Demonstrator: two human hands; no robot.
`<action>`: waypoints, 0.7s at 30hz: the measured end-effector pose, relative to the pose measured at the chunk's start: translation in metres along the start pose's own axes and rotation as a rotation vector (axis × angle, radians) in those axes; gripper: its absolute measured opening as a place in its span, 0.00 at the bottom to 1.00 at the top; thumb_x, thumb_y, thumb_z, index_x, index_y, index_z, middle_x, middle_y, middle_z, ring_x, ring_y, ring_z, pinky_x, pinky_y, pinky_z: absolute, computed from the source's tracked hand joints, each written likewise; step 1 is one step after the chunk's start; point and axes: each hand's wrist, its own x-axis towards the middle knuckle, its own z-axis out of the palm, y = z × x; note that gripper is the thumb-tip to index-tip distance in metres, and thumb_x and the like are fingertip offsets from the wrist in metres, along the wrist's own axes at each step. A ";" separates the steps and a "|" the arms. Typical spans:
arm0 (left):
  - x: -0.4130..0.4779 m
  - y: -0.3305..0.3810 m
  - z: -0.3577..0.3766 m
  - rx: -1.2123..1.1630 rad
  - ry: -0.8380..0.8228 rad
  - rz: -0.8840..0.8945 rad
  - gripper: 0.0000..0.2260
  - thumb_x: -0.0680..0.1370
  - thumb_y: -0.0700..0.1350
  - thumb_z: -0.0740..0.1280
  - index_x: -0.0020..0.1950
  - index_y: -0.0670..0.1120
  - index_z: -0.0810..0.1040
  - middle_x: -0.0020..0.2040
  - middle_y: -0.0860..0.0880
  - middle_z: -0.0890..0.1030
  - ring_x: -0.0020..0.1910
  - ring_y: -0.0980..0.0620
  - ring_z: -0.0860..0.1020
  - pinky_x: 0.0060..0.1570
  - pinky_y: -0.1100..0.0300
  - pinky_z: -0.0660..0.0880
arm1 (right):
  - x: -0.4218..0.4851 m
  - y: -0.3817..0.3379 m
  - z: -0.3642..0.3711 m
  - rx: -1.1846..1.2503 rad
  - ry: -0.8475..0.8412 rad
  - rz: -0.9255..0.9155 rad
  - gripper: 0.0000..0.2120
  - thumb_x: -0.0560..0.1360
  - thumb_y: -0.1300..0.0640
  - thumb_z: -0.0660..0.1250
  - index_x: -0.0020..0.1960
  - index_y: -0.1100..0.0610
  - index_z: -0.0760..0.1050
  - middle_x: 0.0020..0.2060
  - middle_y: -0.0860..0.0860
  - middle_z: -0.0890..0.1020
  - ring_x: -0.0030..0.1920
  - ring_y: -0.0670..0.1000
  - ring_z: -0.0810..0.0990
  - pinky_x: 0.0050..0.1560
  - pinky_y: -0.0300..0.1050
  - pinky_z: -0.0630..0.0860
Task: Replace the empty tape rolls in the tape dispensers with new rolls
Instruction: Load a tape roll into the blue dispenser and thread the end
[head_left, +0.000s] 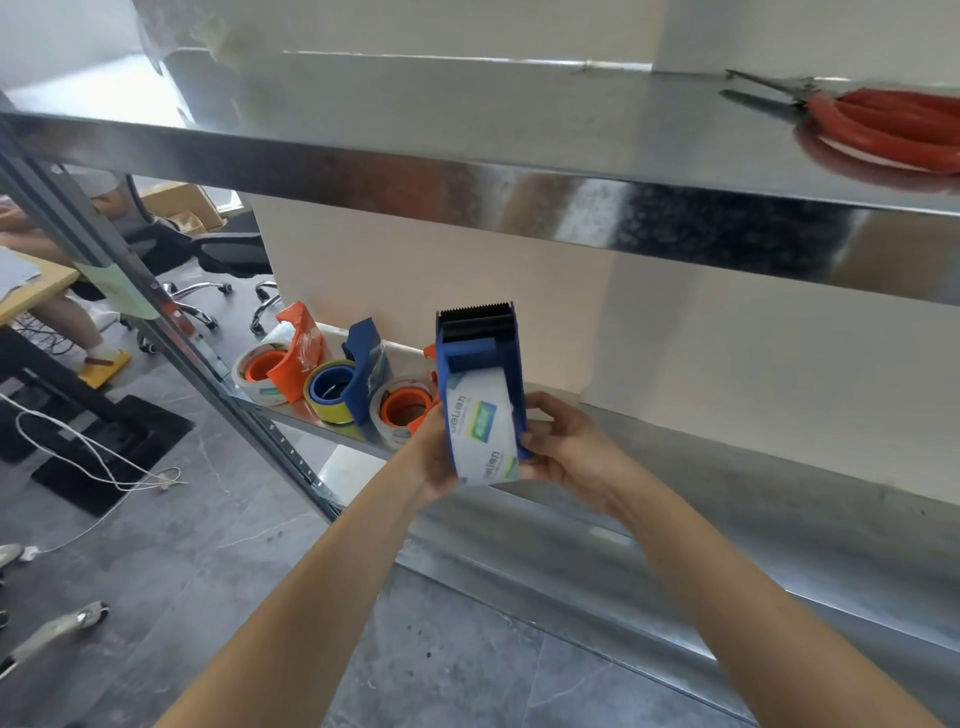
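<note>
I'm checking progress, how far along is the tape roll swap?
Three dispensers on the lower metal shelf already carry rolls: orange, blue, orange. In hand: left hand and right hand hold a blue tape dispenser with a white printed roll. Whether more remain is unclear.

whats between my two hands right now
In the head view, the blue tape dispenser with a white tape roll in it sits between the left hand and the right hand, both gripping its sides.
</note>
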 end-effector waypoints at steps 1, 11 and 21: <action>-0.003 0.003 0.002 0.010 -0.010 0.005 0.14 0.82 0.48 0.54 0.43 0.44 0.74 0.29 0.48 0.82 0.26 0.52 0.80 0.32 0.58 0.79 | -0.001 -0.001 0.001 -0.004 -0.023 -0.004 0.16 0.78 0.72 0.58 0.57 0.55 0.72 0.48 0.56 0.84 0.45 0.55 0.84 0.48 0.54 0.82; -0.005 0.005 -0.010 0.005 0.145 0.055 0.10 0.81 0.45 0.59 0.51 0.42 0.79 0.45 0.43 0.83 0.38 0.46 0.83 0.44 0.52 0.81 | -0.022 -0.050 0.002 -0.567 0.047 -0.007 0.12 0.80 0.55 0.62 0.62 0.57 0.73 0.53 0.53 0.80 0.48 0.49 0.79 0.45 0.42 0.77; -0.017 0.019 -0.007 0.094 0.231 0.058 0.19 0.78 0.58 0.57 0.55 0.43 0.75 0.52 0.37 0.80 0.45 0.38 0.79 0.51 0.43 0.76 | -0.052 -0.088 0.028 -0.645 -0.229 -0.163 0.20 0.70 0.50 0.72 0.48 0.68 0.78 0.38 0.54 0.82 0.36 0.44 0.77 0.36 0.39 0.66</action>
